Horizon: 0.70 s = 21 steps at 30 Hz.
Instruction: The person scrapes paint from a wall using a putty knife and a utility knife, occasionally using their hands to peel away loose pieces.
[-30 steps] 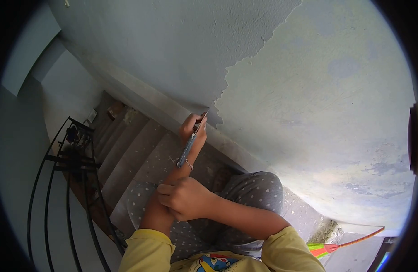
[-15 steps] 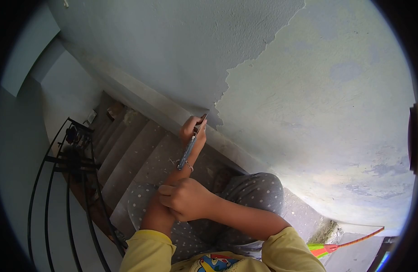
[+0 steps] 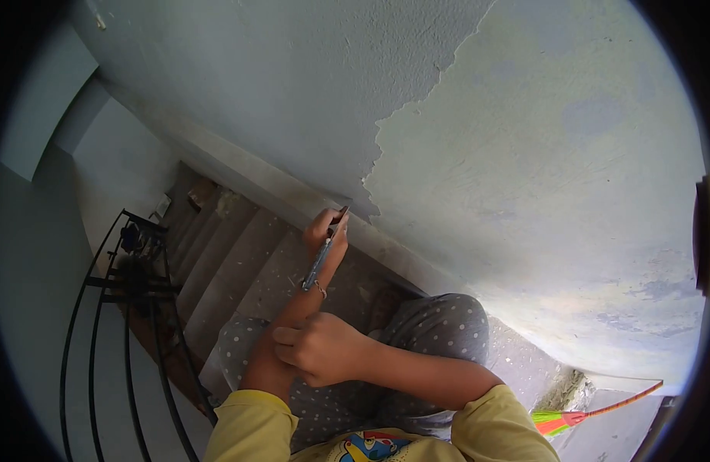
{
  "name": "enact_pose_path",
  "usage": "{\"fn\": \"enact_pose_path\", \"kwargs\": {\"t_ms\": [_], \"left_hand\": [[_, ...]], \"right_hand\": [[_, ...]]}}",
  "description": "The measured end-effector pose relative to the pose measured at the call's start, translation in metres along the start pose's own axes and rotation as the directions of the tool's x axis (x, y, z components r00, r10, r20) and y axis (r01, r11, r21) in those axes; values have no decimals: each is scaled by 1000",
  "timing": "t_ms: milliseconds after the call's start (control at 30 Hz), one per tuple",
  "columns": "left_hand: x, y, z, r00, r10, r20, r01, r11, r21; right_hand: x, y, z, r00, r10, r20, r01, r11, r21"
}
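My left hand (image 3: 327, 229) is closed round a thin scraper (image 3: 316, 266) with a grey-blue handle, which lies back along the wrist. Its narrow blade end sticks out past the fingers, close to the wall (image 3: 524, 169) near the lower end of a ragged paint edge; whether it touches cannot be told. My right hand (image 3: 315, 348) has its fingers curled against my left forearm (image 3: 268, 369), below the bracelet (image 3: 321, 288). Grey-blue paint covers the wall left of the ragged edge, and a paler bare surface shows to the right.
Concrete stairs (image 3: 239, 254) descend at left beside a black metal railing (image 3: 128, 339). My knees in dotted grey trousers (image 3: 447, 327) are bent beneath my arms. At lower right lies a broom (image 3: 574, 418) with green and orange parts. Small flakes speckle the steps.
The view has shifted slightly. The scraper's blade end sits a little lower against the wall. My right hand stays at the left forearm, its fingers slightly moved.
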State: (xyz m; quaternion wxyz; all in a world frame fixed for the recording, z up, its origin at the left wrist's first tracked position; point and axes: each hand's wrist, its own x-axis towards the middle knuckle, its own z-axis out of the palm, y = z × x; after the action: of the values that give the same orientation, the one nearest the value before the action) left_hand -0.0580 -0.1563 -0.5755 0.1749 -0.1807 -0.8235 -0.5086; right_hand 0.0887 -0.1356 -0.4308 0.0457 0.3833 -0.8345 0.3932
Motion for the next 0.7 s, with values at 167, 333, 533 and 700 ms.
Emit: {"fn": "enact_pose_path", "kwargs": {"t_ms": [167, 333, 533, 700], "left_hand": [[-2, -4, 4, 998, 9, -62, -12, 999, -47], [-3, 0, 2, 999, -8, -41, 7, 1000, -21], [-2, -1, 0, 1000, 2, -21, -3, 1000, -29], [-8, -1, -7, 999, -24, 47, 23, 1000, 15]], "right_hand": [[-1, 5, 1, 1000, 15, -7, -15, 1000, 15], [1, 3, 1, 1000, 22, -3, -22, 999, 33], [2, 4, 4, 1000, 18, 5, -18, 999, 33], [1, 2, 6, 1000, 16, 18, -17, 999, 32]]}}
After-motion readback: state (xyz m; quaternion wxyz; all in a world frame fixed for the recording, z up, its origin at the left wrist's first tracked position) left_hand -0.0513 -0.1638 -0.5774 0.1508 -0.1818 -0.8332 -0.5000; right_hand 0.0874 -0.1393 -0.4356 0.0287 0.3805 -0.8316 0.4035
